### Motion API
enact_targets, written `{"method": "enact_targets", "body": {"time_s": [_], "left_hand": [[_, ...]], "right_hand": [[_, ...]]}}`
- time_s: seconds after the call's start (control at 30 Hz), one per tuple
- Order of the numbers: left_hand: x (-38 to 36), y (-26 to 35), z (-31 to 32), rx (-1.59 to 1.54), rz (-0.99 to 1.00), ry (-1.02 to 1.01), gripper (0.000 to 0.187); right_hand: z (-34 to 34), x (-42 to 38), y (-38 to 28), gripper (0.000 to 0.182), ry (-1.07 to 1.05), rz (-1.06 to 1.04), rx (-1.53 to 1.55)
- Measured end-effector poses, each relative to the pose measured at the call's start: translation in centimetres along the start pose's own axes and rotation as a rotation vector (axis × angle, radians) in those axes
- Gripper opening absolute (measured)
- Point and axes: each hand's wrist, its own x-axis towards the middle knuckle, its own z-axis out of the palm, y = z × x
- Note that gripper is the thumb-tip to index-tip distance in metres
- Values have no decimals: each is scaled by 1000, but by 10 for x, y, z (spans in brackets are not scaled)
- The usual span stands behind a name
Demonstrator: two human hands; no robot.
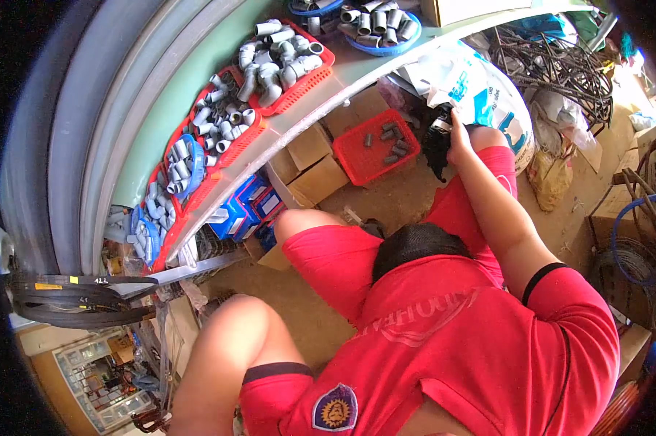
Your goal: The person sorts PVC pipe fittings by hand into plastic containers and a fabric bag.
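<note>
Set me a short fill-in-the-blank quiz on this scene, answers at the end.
The right hand holds a crumpled bag whose colour is ____.
The basket on the floor is coloured ____.
The open boxes beside that basket are made of ____.
The fittings heaped on the table are coloured ____.

Missing words: black; red; cardboard; grey.

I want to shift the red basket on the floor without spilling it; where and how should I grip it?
Probably best: both hands from above, on the left and right rims of the red basket, kept level. It is open-topped with raised sides, and the loose grey pipe fittings lie mostly towards its right. Cardboard boxes crowd its left side.
</note>
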Motion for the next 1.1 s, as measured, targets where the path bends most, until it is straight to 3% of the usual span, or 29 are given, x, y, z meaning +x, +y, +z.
{"method": "enact_targets", "body": {"time_s": [0.07,0.13,0.2,0.23,0.27,0.33,0.4,0.5,0.53,0.6,0.67,0.7,0.8,0.83,0.97,1.07,1.1], "left_hand": [[-46,11,-24,-708,24,92,57],[-128,-5,5,-129,-397,148,30],[-183,-33,44,-9,-907,217,30],[-224,-44,37,-11,-1229,302,49],[-259,-55,24,95,-1469,260,48],[-290,-86,9,261,-1620,277,38],[-330,-115,-21,371,-1648,223,31],[-395,-152,-70,724,-1473,-370,37],[-410,-159,-75,879,-1541,-578,42],[-471,-174,-90,708,-1714,-660,42],[-476,-172,-87,604,-1658,-879,43],[-491,-178,-91,627,-1750,-1001,56],[-478,-162,-73,858,-1734,-772,72],[-476,-163,-72,831,-1806,-774,76],[-462,-164,-68,944,-1550,-988,65],[-443,-167,-64,772,-1609,-927,65],[-471,-170,-71,444,-1704,-622,61]], "right_hand": [[12,-17,0,59,-68,9,51],[11,-23,-2,62,-248,80,76],[8,-26,-6,68,-330,191,66],[7,-28,-7,67,-329,159,70],[8,-29,-6,67,-329,132,68],[17,-35,-7,68,-351,128,55],[24,-47,-6,69,-380,175,34],[29,-56,-5,67,-432,117,-21],[29,-59,-5,64,-453,113,-38],[30,-57,-5,64,-431,111,-31],[27,-51,-1,64,-460,123,0],[26,-48,0,64,-419,89,22],[28,-59,-2,63,-386,101,12],[27,-59,-3,63,-423,113,-3],[24,-59,-5,61,-446,169,-5],[23,-64,-7,61,-446,157,-4],[24,-67,-8,61,-429,146,6]]}}
